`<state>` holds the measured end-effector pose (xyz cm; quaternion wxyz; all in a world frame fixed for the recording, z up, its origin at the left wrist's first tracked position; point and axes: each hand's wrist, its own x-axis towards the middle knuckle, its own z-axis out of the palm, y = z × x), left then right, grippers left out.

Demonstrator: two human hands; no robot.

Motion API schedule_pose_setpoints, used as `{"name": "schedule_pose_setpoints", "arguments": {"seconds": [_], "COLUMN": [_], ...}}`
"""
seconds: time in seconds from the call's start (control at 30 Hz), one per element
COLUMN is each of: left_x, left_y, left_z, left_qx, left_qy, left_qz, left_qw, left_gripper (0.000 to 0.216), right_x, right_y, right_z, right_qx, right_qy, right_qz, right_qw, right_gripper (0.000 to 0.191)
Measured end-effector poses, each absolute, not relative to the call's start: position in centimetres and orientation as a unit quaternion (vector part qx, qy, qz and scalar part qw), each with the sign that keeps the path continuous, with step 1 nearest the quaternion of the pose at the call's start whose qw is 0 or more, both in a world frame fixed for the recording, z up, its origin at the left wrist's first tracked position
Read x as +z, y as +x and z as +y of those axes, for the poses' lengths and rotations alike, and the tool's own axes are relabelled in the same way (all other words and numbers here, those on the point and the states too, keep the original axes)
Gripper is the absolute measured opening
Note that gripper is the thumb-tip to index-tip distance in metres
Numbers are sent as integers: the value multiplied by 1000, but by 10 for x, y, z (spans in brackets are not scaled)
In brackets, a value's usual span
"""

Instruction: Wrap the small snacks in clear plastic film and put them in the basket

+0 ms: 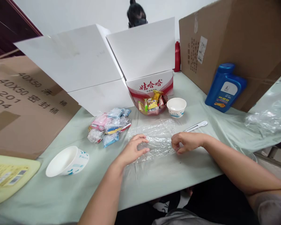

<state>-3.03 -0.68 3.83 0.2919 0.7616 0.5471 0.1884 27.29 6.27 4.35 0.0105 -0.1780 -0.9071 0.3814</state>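
Observation:
A crumpled sheet of clear plastic film (158, 137) lies on the table between my two hands. At its left edge rests my left hand (132, 150), thumb and fingers apart. My right hand (186, 140) is closed at the right edge, its curled fingers pinching the film. Just behind that hand lies a white utility knife (196, 125). Beyond the film stand a clear reddish bowl (152, 112) of wrapped snacks (152, 104) and a white paper bowl (176, 107). To the left is a heap of small plastic packets (111, 125).
Another paper bowl (78, 161) lies tilted at left, near a pale yellow jug (11, 176). A blue bottle (224, 89) stands at right before a cardboard box (224, 40). White boxes (142, 50) block the back, with a person (136, 14) behind them.

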Motion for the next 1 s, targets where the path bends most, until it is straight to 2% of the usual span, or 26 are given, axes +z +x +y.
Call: {"name": "schedule_pose_setpoints", "arguments": {"seconds": [0.07,0.17,0.27,0.37,0.47,0.7,0.9,1.0], "left_x": [45,50,52,55,57,40,23,17], "left_y": [-40,-46,-43,-39,-41,-43,-42,-44], "left_z": [-6,-9,-16,-21,-21,-4,2,5], "left_qx": [208,129,74,50,67,211,227,205], "left_qy": [744,735,747,690,620,584,607,641], "left_qz": [491,429,431,418,439,605,649,668], "left_qw": [403,508,501,588,647,498,398,317], "left_gripper": [52,62,46,31,32,31,21,15], "right_x": [43,44,48,53,53,43,32,27], "right_y": [274,275,276,279,281,282,275,267], "right_z": [63,61,57,54,59,77,80,78], "right_qx": [398,446,540,622,643,502,381,293], "right_qy": [-166,-214,-234,-218,-227,-352,-437,-479], "right_qz": [-901,-868,-808,-745,-725,-790,-804,-818], "right_qw": [40,39,-24,-107,-97,28,132,128], "right_gripper": [6,7,11,19,30,40,25,24]}}
